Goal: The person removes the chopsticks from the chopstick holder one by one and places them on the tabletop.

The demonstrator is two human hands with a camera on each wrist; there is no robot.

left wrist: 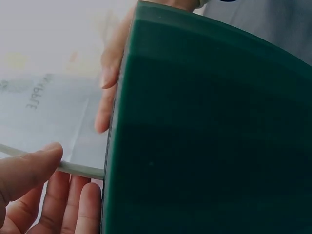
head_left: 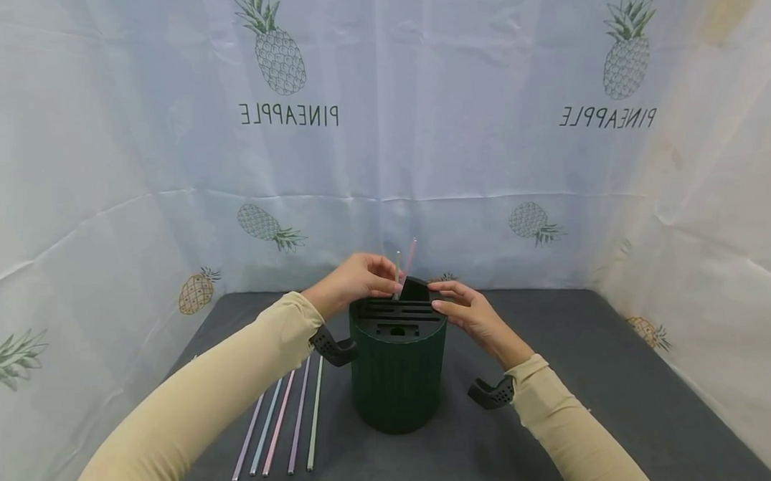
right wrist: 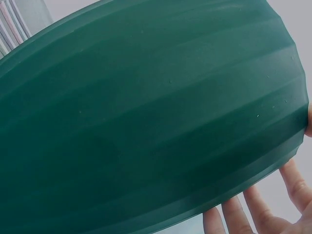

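Note:
A dark green ribbed knife holder (head_left: 399, 376) stands upright, with long slots across its black top. My left hand (head_left: 364, 276) is over its top at the back left, pinching a slim pale green chopstick (left wrist: 80, 169) between thumb and fingers; the lower end goes down behind the rim. Beside it a pink chopstick (head_left: 410, 255) leans out of the back opening. My right hand (head_left: 473, 315) rests on the right side of the top, fingertips at the rim. In the right wrist view its fingers (right wrist: 261, 212) are spread and fairly straight against the holder's edge.
Several coloured chopsticks, among them a pink one (head_left: 279, 424) and a blue one (head_left: 265, 429), lie side by side left of the holder on the dark grey table (head_left: 537, 449). A pineapple-printed cloth (head_left: 381, 147) hangs behind and along both sides.

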